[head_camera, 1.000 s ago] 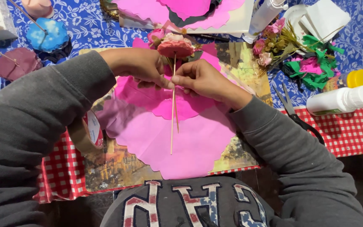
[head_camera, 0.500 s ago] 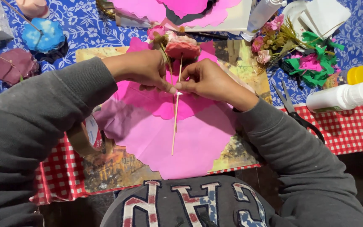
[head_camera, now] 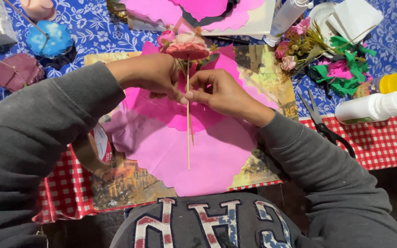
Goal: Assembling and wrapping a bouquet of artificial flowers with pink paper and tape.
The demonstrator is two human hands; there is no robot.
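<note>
Already a pink paper flower (head_camera: 187, 46) is mounted on the thin stick (head_camera: 188, 133), pinched by left hand (head_camera: 150, 76) and right hand (head_camera: 219, 92); the stem looks unwrapped.

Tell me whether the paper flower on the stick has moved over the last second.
No, barely. The paper flower sits at the same spot above the pink paper sheets, and both hands, left hand and right hand, pinch the wooden stick.

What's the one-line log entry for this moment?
left hand: pinching stick | right hand: pinching stick | flower: on stick top | under: pink paper
</note>
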